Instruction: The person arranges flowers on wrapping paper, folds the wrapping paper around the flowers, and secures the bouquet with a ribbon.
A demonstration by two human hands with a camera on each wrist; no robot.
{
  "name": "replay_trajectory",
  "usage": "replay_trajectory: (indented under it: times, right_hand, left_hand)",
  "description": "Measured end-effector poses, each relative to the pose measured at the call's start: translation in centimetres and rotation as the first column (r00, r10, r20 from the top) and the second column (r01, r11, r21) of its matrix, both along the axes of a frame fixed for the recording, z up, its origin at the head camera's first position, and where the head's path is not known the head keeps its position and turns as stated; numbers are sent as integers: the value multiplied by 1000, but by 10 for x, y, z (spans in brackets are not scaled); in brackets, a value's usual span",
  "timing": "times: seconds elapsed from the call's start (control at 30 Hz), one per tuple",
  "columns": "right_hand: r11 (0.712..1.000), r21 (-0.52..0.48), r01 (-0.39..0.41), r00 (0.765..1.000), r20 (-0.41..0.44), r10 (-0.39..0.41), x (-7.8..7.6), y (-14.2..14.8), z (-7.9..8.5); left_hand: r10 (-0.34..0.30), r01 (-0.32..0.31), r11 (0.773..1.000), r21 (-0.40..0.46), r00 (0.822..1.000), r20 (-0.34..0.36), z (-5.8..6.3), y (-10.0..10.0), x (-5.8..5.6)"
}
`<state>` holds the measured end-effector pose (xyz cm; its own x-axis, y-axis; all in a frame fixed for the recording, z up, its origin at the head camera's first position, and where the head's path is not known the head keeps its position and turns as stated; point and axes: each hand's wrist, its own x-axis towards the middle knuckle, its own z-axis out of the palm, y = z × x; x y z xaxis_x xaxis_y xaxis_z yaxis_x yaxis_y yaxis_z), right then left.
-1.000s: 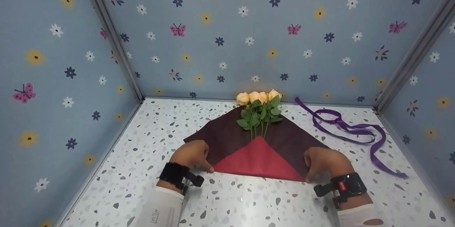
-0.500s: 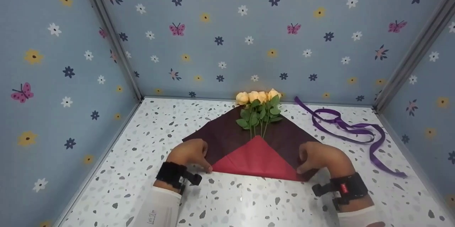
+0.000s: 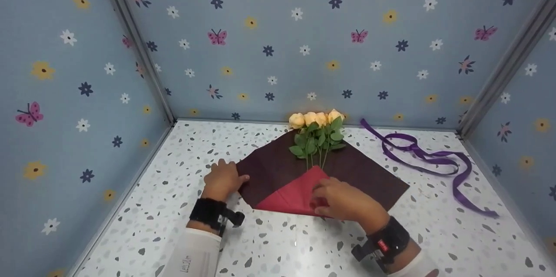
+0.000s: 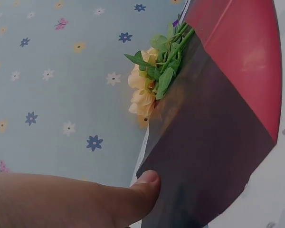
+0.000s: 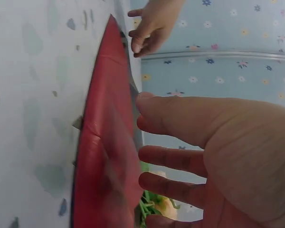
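The dark sheet of wrapping paper point(image 3: 271, 166) lies on the speckled table point(image 3: 278, 246), its long axis running left to right. Its near edge is turned up in a red flap point(image 3: 284, 199) that comes to a point on the far side. The flowers point(image 3: 321, 139) lie on the paper with their stems running far to near; the heads reach past its far edge, close to the back wall point(image 3: 278, 64).

The governing relation, in my judgement, is between the hands and the two sides of the paper. The left hand point(image 3: 222, 179) is at the paper's left end, well to the left of the stems. The right hand point(image 3: 343, 199) is over the right half of the flap, near the stems and the closer of the two to the flowers. The paper's right corner stands beyond it, free of either hand.

State of the hands: the right has its fingers and thumb spread and grasps nothing; whether a fingertip touches the flap cannot be told. The left has its thumb over the paper's edge; whether its fingers clasp the paper from below cannot be confirmed.

A purple ribbon point(image 3: 418, 152) lies loose at the far right, apart from the paper.

Limits of observation: the lower stem ends are out of sight, apparently under the flap. The left hand covers the paper's left corner, and its own left wrist view shows little beyond the thumb. The right hand masks the flap's right end. In the right wrist view the flowers are mostly blocked by fingers and paper.
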<state>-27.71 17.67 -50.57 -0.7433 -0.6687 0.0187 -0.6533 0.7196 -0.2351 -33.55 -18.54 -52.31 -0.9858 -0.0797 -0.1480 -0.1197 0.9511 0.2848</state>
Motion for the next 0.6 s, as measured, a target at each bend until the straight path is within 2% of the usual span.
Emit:
replay_trajectory:
  times: [0.1,0.2,0.37,0.5,0.6]
  right_hand:
    - [1000,11,-13,999,36,12,-1,-8,-7]
    - [1000,21,3,998,62,-4,-1,-9,-11]
    - [999,17,34,995,93,-35,0,-9,-12]
    - [999,21,45,994,99,-46,2,-10,-12]
    - [998,24,51,994,96,-53,3,-11,-12]
  left_hand:
    - [49,-49,999,-9,999,9,-2,-3,-3]
    - [66,-66,997,-25,998,-4,-4,-4,-5]
    - [45,-47,998,-44,998,-44,-6,-6,-5]
    - [35,-37,999,-24,997,-74,-5,-5,-2]
    - [16,-15,1000,13,997,-72,-4,-5,-5]
